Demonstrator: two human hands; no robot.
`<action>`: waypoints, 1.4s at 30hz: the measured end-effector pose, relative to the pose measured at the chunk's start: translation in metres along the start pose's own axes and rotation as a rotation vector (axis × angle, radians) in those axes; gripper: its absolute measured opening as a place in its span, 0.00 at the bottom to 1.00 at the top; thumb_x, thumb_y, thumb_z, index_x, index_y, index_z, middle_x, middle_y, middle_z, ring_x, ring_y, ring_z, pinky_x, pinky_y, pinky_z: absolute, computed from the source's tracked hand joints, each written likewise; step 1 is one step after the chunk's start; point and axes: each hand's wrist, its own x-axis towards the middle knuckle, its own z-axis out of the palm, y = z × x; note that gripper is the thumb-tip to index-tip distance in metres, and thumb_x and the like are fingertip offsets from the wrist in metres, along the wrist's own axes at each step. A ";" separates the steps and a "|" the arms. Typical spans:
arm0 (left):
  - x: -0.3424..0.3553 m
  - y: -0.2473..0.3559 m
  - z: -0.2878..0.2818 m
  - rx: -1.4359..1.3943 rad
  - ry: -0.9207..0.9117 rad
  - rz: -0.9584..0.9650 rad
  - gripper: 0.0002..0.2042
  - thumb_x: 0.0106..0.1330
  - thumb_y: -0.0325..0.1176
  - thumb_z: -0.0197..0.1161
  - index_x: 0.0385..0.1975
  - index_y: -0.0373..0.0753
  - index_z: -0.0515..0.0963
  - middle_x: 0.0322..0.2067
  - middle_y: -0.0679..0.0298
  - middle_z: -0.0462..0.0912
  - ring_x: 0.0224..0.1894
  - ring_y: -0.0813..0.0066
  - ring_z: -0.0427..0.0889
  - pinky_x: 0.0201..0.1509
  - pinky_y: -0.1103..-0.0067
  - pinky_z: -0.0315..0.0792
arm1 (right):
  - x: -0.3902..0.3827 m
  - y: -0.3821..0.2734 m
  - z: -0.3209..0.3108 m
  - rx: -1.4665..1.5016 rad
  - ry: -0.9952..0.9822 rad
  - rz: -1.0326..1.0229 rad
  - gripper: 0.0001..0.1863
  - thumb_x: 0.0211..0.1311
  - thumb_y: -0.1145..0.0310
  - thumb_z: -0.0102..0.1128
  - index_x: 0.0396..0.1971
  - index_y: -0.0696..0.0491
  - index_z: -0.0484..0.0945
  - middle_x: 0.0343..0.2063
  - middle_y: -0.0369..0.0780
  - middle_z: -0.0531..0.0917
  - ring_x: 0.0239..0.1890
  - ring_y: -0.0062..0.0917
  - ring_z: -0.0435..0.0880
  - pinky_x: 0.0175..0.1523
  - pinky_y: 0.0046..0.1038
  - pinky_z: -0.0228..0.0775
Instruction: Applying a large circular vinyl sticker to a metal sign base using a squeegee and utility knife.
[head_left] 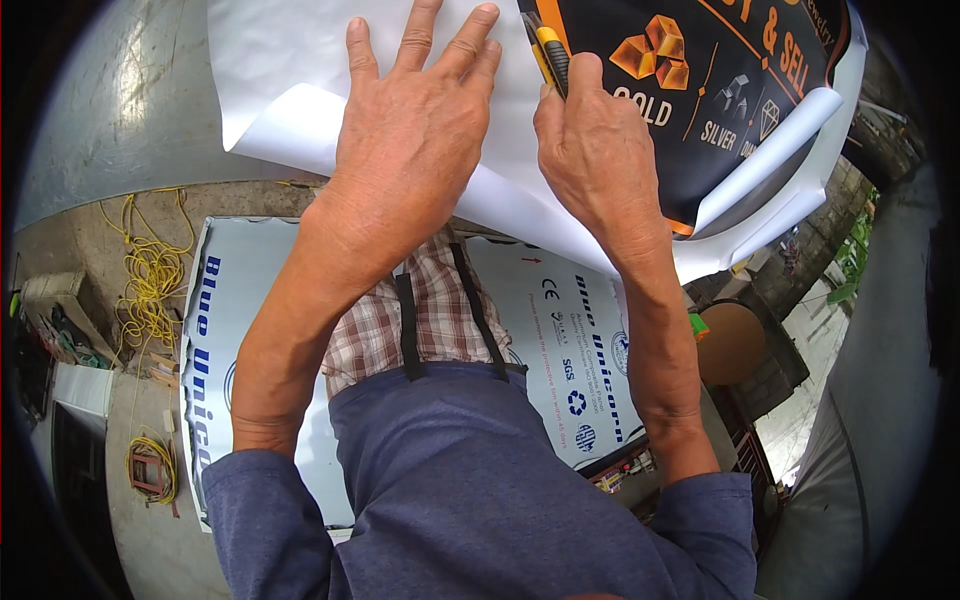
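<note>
My right hand [605,160] grips a yellow and black utility knife [551,58] at the left border of a printed sheet. Black with orange and white lettering, the printed part [640,105] carries pictures of metal bars. Fingers spread, my left hand [415,125] lies flat on the blank white margin [285,60] to the left of the knife. The sheet's near edge curls up, and a white roll of it [770,160] bends over the print at the right. Whether the blade touches the sheet cannot be made out.
A grey metal surface [110,110] reaches to the left of the sheet. Behind my body lies a pale blue panel [265,290] with printed film. Tangled yellow cord [155,265] and a cord-wound frame [152,470] are on the floor at the left. A round brown stool top [730,343] stands at the right.
</note>
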 end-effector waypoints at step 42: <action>0.003 0.003 -0.015 -0.170 -0.175 -0.027 0.31 0.61 0.20 0.55 0.68 0.24 0.65 0.75 0.42 0.55 0.78 0.32 0.46 0.72 0.31 0.45 | -0.011 0.009 0.004 -0.020 -0.010 0.007 0.10 0.70 0.68 0.54 0.37 0.59 0.66 0.16 0.52 0.82 0.23 0.50 0.87 0.30 0.46 0.81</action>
